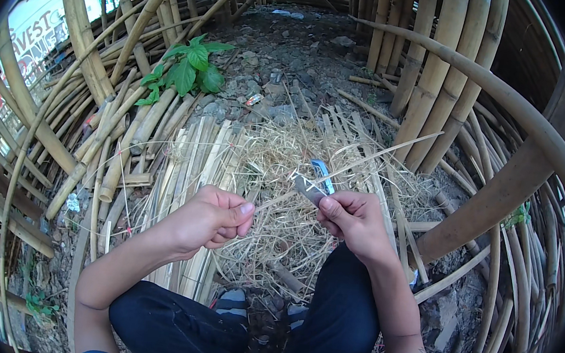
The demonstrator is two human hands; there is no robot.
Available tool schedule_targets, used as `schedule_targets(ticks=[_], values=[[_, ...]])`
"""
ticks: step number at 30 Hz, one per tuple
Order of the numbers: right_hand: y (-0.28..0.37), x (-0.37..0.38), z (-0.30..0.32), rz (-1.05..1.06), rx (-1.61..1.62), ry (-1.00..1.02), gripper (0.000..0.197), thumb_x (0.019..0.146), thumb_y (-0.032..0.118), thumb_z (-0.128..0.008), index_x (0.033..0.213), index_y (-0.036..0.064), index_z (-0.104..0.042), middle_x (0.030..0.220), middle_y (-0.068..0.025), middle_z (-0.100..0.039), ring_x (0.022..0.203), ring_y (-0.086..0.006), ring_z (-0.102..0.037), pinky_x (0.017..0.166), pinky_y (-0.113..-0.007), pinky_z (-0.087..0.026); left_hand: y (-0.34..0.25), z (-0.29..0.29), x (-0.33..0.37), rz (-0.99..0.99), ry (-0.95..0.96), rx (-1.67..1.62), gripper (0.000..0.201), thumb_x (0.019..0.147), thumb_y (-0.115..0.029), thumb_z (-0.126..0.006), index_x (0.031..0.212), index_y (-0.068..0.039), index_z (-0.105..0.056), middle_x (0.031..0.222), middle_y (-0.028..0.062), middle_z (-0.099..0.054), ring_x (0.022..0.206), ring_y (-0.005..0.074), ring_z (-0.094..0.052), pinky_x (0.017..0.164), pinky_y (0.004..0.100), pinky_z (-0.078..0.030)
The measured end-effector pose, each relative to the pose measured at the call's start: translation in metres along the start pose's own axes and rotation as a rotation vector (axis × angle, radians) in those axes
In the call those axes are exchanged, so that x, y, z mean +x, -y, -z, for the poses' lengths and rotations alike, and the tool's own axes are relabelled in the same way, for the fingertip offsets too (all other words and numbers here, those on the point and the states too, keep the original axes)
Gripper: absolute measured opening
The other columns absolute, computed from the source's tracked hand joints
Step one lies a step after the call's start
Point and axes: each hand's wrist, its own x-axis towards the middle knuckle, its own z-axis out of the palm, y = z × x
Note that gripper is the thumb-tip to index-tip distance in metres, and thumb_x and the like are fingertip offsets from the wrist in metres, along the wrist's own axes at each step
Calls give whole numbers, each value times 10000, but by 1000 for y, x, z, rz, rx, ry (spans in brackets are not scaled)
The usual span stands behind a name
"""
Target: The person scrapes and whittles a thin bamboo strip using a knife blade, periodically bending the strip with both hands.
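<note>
My left hand is closed in a pinch, thumb against forefinger, at the near end of a thin, pale bamboo strip. The strip slants up to the right, past my right hand. Between thumb and fingers that hand grips a short, dark grey flat piece; whether it is a blade or a folded scrap is unclear. Pale slivers cling to its far end, where the strip crosses it. Just beyond lies a blue and white object, partly hidden, on a heap of curled bamboo shavings.
Split bamboo slats lie left of the shavings. Thick upright poles stand at the right, with a bent pole arching across. Bamboo stacks line both sides. A leafy green plant grows beside stony ground. My knees flank the shavings.
</note>
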Motion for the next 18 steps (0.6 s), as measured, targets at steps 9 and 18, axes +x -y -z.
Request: schedule_targets(ticks=[9, 18], values=[[2, 1, -2, 10, 40, -75, 251, 902, 179, -621, 759, -25, -652, 537, 20, -507, 476, -37, -415, 441, -214, -308, -4, 0, -4, -6, -27, 13, 347, 976, -243, -482, 697, -39, -522, 525, -78, -318, 433, 16, -218, 392, 204, -150], [4, 4, 12, 66, 109, -232, 246, 909, 173, -609, 770, -30, -632, 546, 15, -508, 448, -35, -400, 419, -200, -287, 0, 11, -17, -11, -95, -6, 349, 948, -240, -529, 669, -30, -524, 520, -58, -331, 428, 22, -225, 389, 200, -142]])
